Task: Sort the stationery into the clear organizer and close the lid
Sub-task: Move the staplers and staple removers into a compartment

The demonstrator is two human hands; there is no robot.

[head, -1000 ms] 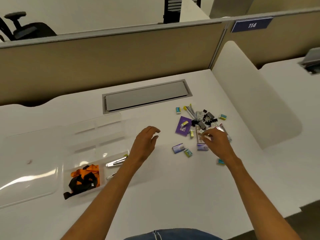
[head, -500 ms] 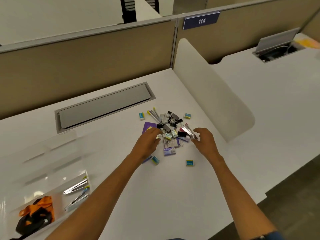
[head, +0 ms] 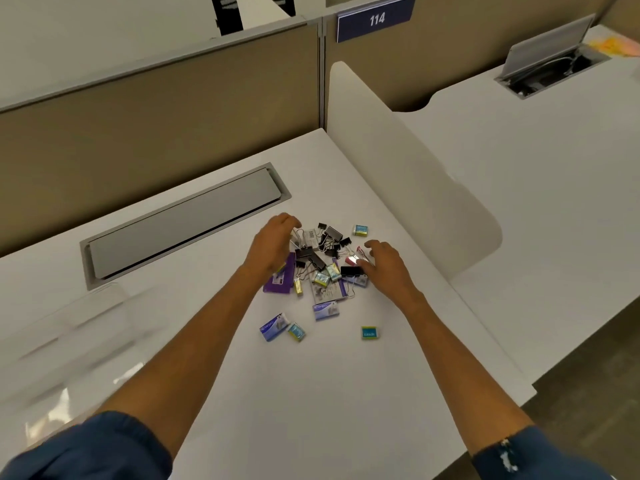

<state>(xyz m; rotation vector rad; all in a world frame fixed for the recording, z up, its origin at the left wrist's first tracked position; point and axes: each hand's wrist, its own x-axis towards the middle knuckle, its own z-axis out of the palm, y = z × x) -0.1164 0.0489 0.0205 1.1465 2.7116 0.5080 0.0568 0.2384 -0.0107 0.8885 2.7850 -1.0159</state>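
While both arms stretch forward over the white desk (head: 346,393), the two hands come in on a pile of stationery (head: 322,268) from either side. The left hand (head: 273,244) hangs palm down over the pile's left edge with its fingers curled downward. Their tips are hidden behind the hand, so I cannot tell whether they grasp anything. Part of a purple box (head: 280,282) shows beneath its wrist.

The right hand (head: 384,268) is at the pile's right edge, fingers bent and slightly spread. Its fingertips are just beside a pink clip (head: 352,260) and its thumb is next to a black binder clip (head: 350,270), but I cannot tell whether they pinch either one.

More black binder clips (head: 332,233) lie tangled at the middle and back of the pile, mixed with small teal and yellow boxes. One teal box (head: 360,230) lies apart at the far right, another (head: 370,332) nearer the person, and a third (head: 296,331) touches a blue and white box (head: 273,326).

The clear organizer (head: 86,323) lies well apart at the left of the desk. It is blurred, so its compartments and lid cannot be made out. A grey hatch (head: 183,223) is set into the desk behind it. A white divider (head: 398,161) stands at the right, and a sign reading 114 (head: 375,19) hangs on the partition.
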